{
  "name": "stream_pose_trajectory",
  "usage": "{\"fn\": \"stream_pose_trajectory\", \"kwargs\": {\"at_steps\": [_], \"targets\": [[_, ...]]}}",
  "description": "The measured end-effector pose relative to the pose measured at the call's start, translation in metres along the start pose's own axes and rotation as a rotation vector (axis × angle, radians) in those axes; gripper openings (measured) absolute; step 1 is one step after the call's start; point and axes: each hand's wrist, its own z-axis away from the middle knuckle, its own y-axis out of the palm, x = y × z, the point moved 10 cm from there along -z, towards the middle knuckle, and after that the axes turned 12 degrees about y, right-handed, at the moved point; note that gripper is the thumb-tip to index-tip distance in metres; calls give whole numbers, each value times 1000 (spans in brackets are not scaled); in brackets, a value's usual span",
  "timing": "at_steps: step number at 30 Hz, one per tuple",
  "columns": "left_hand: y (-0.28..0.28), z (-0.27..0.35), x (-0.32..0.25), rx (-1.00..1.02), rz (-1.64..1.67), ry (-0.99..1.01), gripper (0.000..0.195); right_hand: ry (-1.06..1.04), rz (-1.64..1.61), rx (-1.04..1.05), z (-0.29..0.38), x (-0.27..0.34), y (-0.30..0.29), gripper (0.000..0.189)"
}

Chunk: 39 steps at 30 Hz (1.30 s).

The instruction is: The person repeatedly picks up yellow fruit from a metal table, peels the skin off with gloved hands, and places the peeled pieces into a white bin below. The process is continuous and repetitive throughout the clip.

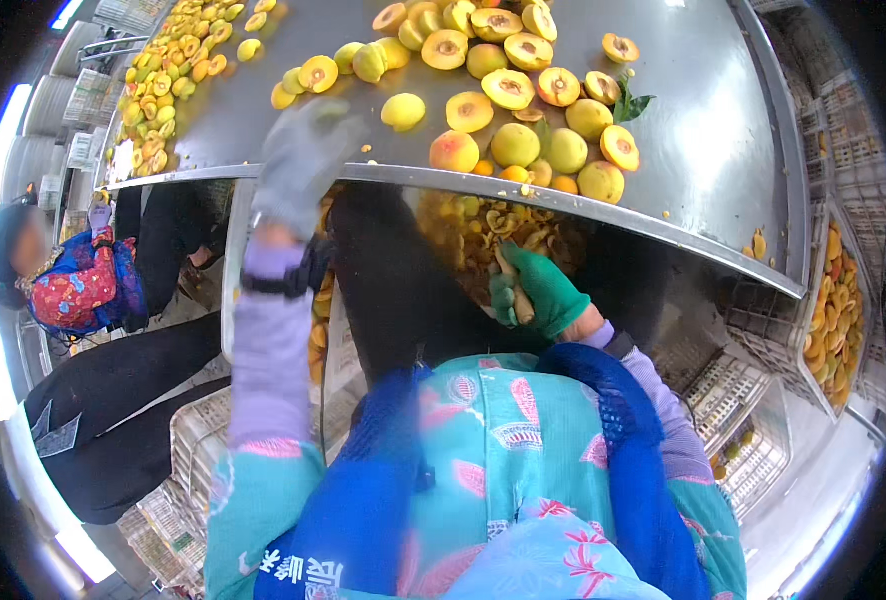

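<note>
My left hand (300,161), in a grey glove, reaches over the near edge of the metal table (705,135). It is blurred, and a greenish patch shows at its fingers; I cannot tell whether it holds a fruit. A whole yellow peach (403,112) lies to its right. Below the table edge, my right hand (544,292) in a green glove is closed around the wooden handle (519,300) of a tool whose working end is hard to make out. Whole and halved peaches (508,90) are spread beyond the edge, some halves with dark pit hollows showing.
Peach scraps (499,225) lie beneath the table edge. A plastic crate (795,315) of peach halves stands at the right. More halves (161,82) are heaped at the table's far left. Another gloved person (75,277) sits at the left. A leafy sprig (629,103) lies among the fruit.
</note>
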Motion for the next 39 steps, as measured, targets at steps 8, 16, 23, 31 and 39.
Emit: {"fn": "stream_pose_trajectory", "kwargs": {"at_steps": [8, 16, 23, 31, 39], "targets": [[93, -36, 40, 129, 1383, -419, 40, -778, 747, -105, 67, 79, 101, 24], [79, -17, -46, -271, 1516, -456, 22, -1886, 1581, -672, 105, 76, 163, 24], [48, -25, -61, -255, 854, -184, 26, -1862, 1600, -663, 96, 66, 160, 28], [69, -42, -61, 31, 862, -130, 30, -595, 365, 39, 27, 59, 121, 35], [91, -37, -68, 64, 545, 187, 21, -484, 279, 56, 16, 50, 115, 48]]}}
